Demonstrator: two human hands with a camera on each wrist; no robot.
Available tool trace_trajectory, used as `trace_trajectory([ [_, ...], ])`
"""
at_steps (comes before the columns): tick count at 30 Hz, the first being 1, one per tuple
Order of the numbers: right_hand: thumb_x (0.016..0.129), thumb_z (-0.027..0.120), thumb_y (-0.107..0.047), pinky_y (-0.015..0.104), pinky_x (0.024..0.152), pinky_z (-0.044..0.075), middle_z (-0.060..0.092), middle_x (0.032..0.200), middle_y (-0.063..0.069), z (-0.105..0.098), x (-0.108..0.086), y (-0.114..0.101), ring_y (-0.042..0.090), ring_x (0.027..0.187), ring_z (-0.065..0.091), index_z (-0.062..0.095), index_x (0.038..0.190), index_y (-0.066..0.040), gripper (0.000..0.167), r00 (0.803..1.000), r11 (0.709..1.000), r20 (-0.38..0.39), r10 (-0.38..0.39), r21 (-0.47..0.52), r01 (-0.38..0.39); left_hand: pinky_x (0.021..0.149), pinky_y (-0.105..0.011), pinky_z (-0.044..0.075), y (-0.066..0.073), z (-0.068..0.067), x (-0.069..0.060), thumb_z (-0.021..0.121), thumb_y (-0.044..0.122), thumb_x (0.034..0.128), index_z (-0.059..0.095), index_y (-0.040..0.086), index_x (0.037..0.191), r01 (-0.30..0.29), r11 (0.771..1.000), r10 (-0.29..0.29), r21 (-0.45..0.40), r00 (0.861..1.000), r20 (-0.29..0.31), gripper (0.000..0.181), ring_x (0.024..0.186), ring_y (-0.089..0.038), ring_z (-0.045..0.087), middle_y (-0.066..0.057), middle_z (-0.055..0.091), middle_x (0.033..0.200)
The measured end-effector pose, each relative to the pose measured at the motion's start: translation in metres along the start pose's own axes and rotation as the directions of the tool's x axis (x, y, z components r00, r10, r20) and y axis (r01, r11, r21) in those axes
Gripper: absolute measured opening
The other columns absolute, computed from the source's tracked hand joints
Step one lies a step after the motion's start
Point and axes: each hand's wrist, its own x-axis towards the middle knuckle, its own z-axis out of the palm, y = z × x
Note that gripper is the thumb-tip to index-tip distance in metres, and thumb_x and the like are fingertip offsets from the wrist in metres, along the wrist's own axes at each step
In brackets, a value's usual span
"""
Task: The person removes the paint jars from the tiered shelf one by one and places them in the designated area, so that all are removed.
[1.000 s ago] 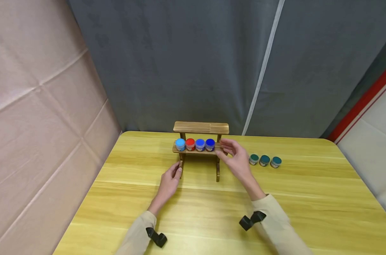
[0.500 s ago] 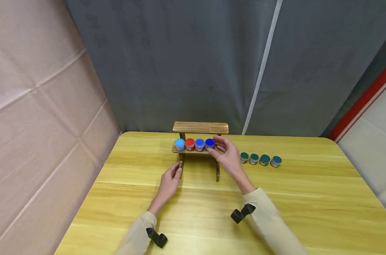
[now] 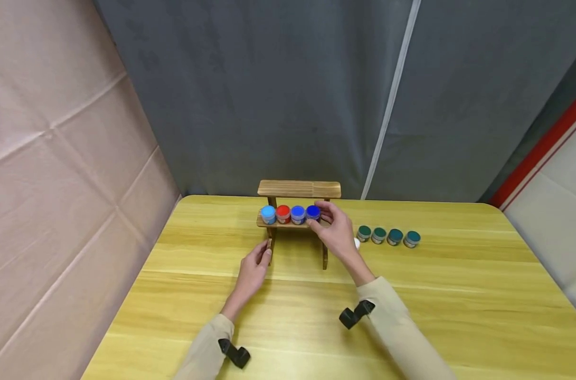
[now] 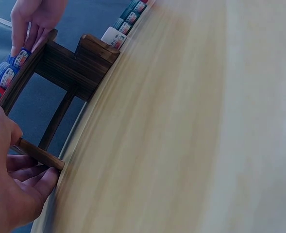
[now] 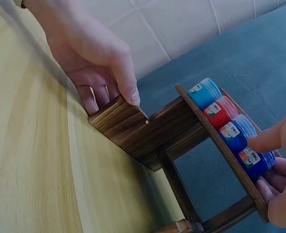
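A two-tier wooden stand [image 3: 299, 188] carries four jars in a row on its lower shelf: light blue [image 3: 268, 214], red [image 3: 283, 214], blue [image 3: 298, 214] and dark blue [image 3: 313, 212]. My left hand [image 3: 252, 272] grips the stand's left side low down; in the right wrist view the left hand [image 5: 92, 51] has its thumb on the side panel [image 5: 133, 131]. At the row's right end, my right hand [image 3: 339, 235] pinches the dark blue jar [image 5: 254, 161] between thumb and fingers, with the jar resting on the shelf.
Four dark green and teal jars, among them a teal one [image 3: 395, 237], stand in a row right of the stand on the wooden table [image 3: 288, 316]. A white jar [image 4: 114, 37] is partly hidden behind the right hand. A grey curtain [image 3: 268, 95] hangs behind.
My right hand has moved left from the shelf's right end onto the dark blue jar, uncovering a green jar and part of the white one. The left hand stays on the stand.
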Motion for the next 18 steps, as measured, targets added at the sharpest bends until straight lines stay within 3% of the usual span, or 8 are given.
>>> trace_trajectory([
  [18, 0.088, 0.077, -0.004, 0.042, 0.104, 0.057, 0.065, 0.129, 0.022, 0.0013, -0.0014, -0.0032, 0.034, 0.118, 0.066, 0.062, 0.129, 0.002, 0.044, 0.998, 0.999, -0.035, 0.048, -0.016, -0.049, 0.111, -0.045, 0.049, 0.003, -0.0001, -0.0004, 0.05, 0.02, 0.1068, 0.047, -0.003, 0.148, 0.009, 1.0, -0.009, -0.01, 1.0, 0.002, 0.047, 0.135, -0.037, 0.055, -0.024, 0.053, 0.148],
])
